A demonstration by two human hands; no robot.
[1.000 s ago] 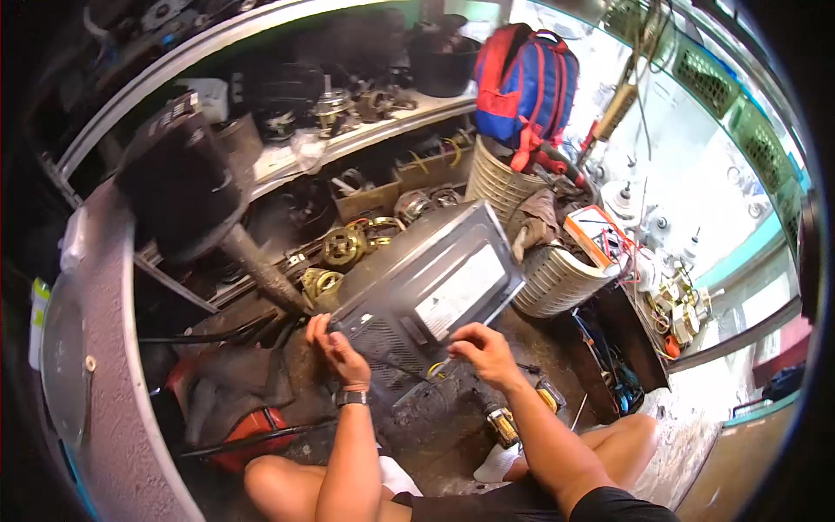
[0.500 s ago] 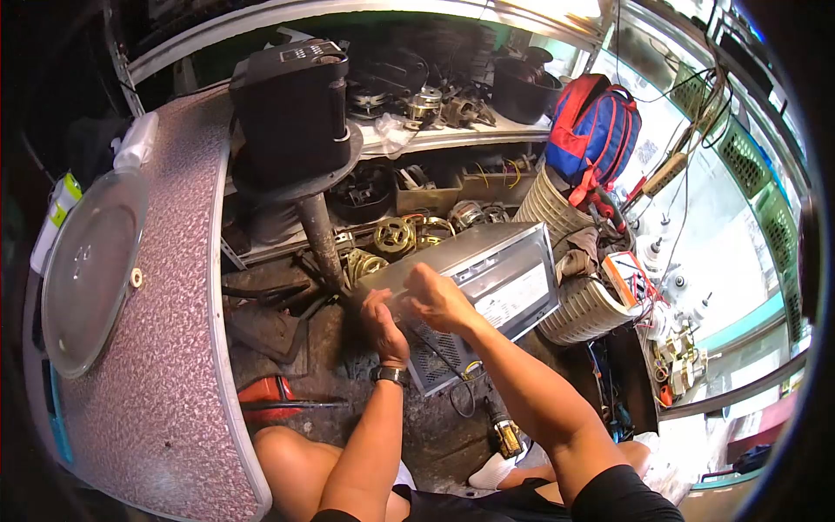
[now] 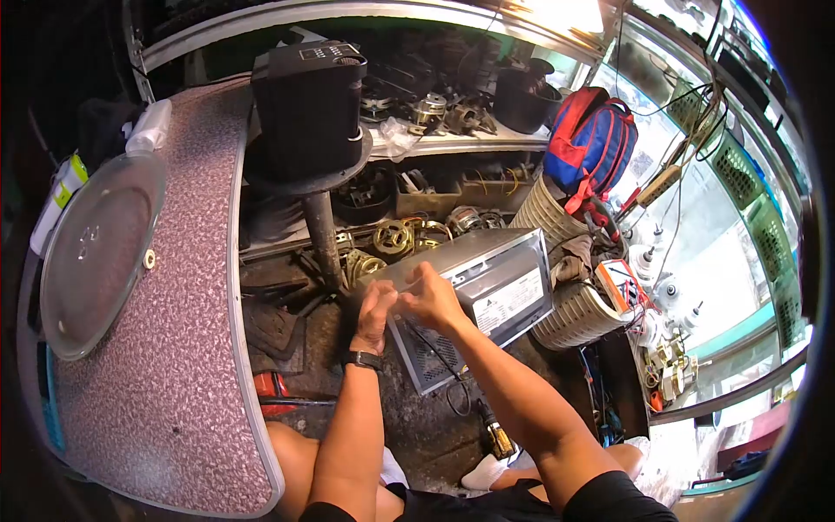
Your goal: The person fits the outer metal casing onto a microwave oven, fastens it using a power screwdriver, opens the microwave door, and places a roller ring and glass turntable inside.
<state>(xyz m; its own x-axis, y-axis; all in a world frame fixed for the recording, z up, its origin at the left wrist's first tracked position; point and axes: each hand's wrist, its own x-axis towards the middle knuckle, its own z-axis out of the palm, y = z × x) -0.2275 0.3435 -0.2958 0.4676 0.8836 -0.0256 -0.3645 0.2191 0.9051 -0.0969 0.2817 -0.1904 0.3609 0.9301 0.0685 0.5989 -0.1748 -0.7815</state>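
A silver metal appliance that looks like a microwave oven (image 3: 503, 254) sits tilted on the floor, a white label on its side and a dark cord hanging from it. Over its left edge my two hands come close together. My left hand (image 3: 374, 315), with a watch on the wrist, has its fingers bent in towards the right. My right hand (image 3: 435, 300) is curled, thumb side facing the left hand. Anything small between the fingers is hidden. By my foot stands a yellow and black power screwdriver (image 3: 497, 438).
To the left, a patterned table (image 3: 196, 348) carries a round glass plate (image 3: 100, 261). A black appliance (image 3: 309, 113) rests on a round stand. Behind are shelves with motor parts. A red and blue backpack (image 3: 591, 139) lies on a ribbed bin (image 3: 535, 213) at the right.
My hands have drawn closer together, the left fingers now bent near the right thumb. The whole view has shifted slightly, with the table showing farther right.
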